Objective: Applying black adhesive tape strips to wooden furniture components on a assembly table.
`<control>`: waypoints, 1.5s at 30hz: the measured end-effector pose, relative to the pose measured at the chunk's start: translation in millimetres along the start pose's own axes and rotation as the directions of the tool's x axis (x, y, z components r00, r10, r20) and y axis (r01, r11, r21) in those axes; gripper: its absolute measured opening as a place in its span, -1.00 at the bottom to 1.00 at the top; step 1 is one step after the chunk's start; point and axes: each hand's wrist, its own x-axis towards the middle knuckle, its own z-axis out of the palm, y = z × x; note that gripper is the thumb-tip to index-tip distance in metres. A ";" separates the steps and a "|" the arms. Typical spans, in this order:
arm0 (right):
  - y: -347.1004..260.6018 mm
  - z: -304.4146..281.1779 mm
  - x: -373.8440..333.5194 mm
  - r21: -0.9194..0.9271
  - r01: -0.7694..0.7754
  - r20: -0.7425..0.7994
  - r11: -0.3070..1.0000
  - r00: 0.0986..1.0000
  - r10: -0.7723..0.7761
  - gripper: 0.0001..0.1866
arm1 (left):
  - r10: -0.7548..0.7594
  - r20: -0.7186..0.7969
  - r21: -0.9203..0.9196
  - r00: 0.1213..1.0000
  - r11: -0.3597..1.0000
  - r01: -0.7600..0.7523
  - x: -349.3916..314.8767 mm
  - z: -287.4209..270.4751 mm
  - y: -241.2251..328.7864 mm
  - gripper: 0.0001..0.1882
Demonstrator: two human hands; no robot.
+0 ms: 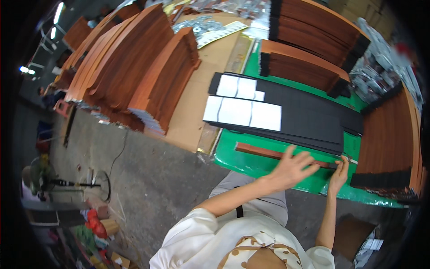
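Note:
A narrow reddish-brown wood-look strip (258, 149) lies on the green table covering (233, 157), near its front edge. Over the strip's middle is my left hand (291, 171), its fingers spread and holding nothing; whether it touches the strip I cannot tell. My right hand (338, 178) is closed at the strip's right end, thumb and fingers pinching around its dark tip. Just beyond the strip lies a stack of black flat sheets (309, 123). White paper sheets (264, 114) rest on the stack's left part.
Brown panels with black ends (389, 139) stand at the right; more brown panels (309, 62) are stacked at the back. Long brown mouldings (156, 80) pile up at the left on cardboard (190, 119). A standing fan (67, 183) is on the floor at left.

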 end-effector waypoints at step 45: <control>-177.9 257.6 128.2 0.126 0.608 0.501 0.784 0.642 -0.580 -0.88 | -0.517 0.204 0.129 0.831 0.856 0.500 -4.9 -50.5 -207.5 -0.69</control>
